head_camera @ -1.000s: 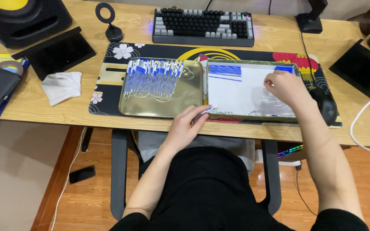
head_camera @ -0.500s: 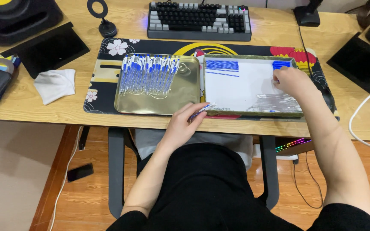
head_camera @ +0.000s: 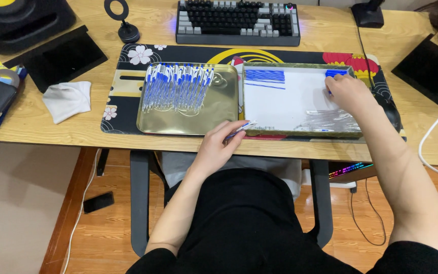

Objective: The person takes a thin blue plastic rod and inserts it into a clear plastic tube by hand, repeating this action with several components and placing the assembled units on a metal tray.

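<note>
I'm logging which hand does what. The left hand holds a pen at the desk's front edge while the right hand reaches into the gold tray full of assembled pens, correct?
Not quite. In the head view the right hand reaches into the white-lined tray beside the blue caps, not the gold tray. The left hand does hold a pen at the front edge.

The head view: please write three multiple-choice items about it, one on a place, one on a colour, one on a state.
1. Where is the keyboard? A. behind the trays B. on the floor C. on the person's lap
2. What colour are the caps of the pens in the gold tray? A. red B. blue C. green
3. What does the left hand do? A. lies flat and empty B. holds one pen C. types

A: it lies at the desk's far edge. B: the caps show blue. B: its fingers pinch a pen.
</note>
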